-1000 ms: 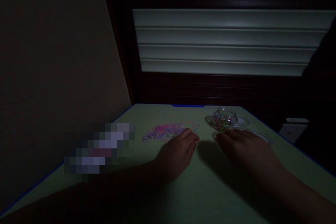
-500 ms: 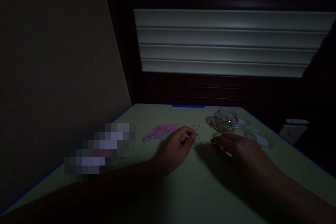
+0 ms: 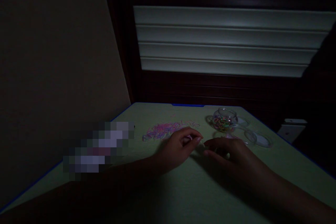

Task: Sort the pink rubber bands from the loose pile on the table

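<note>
Over the pale green table my left hand (image 3: pixel 181 146) is closed in a pinch, thumb against forefinger. A tiny pale bit shows by its fingertips, too small and dark to name. Close on the right, my right hand (image 3: pixel 231 152) curls with thumb and forefinger nearly together; what they hold, if anything, is hidden. Behind my left hand lies a loose heap of small pink and purple rubber bands (image 3: pixel 161 130), with a few stray ones (image 3: pixel 193 123) to its right. A clear round jar (image 3: pixel 225 119) of multicoloured bands stands open beyond my right hand.
Clear round containers or lids (image 3: pixel 252 136) lie right of the jar. A blurred-out patch (image 3: pixel 105 147) covers something on the left of the table (image 3: pixel 183 196). White boxes (image 3: pixel 292 129) sit past the right edge. A wall and a slatted panel (image 3: pixel 223 40) bound the table.
My right hand has moved left and its thumb and forefinger have come closer together. My left fingertips have shifted slightly right, so the two hands nearly meet.
</note>
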The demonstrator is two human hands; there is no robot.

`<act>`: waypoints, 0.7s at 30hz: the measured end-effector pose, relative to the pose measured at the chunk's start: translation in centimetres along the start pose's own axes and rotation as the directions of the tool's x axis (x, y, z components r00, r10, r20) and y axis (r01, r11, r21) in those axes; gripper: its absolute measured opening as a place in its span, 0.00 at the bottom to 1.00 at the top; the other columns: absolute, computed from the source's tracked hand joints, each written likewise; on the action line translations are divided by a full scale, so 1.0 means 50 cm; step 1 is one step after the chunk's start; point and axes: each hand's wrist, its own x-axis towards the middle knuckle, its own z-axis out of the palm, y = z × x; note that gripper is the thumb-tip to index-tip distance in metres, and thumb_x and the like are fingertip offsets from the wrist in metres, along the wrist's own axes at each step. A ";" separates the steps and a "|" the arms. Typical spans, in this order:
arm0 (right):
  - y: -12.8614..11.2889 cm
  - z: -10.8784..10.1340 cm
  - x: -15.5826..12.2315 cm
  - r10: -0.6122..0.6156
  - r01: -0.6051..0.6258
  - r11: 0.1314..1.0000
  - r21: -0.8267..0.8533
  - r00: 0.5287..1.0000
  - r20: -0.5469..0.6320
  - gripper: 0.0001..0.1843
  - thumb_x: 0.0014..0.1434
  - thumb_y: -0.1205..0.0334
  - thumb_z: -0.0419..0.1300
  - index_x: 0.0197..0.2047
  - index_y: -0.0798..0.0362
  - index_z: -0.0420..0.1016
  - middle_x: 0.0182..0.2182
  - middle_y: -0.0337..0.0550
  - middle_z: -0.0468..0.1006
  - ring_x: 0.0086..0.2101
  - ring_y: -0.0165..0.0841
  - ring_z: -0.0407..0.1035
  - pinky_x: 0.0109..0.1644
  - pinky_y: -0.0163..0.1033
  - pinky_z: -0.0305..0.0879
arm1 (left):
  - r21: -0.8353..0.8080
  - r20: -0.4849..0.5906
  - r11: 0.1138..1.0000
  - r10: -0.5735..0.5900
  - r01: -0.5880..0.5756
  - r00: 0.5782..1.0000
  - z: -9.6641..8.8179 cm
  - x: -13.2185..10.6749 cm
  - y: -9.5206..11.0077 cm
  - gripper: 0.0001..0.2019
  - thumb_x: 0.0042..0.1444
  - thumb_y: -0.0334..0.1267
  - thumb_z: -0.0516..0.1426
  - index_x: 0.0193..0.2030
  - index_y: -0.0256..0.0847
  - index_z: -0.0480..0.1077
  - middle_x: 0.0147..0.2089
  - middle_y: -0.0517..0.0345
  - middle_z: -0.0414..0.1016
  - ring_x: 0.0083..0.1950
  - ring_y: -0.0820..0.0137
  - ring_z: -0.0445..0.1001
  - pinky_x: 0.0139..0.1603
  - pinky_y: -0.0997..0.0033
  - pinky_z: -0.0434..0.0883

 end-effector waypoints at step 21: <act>0.025 0.011 0.013 0.111 -0.113 0.959 0.260 0.994 0.022 0.14 0.56 0.56 0.50 0.30 0.56 0.70 0.24 0.40 0.70 0.25 0.28 0.63 0.26 0.32 0.56 | -0.023 0.055 0.999 0.043 -0.042 0.998 0.001 -0.002 0.000 0.07 0.56 0.35 0.51 0.36 0.36 0.68 0.36 0.56 0.67 0.36 0.73 0.67 0.35 0.75 0.64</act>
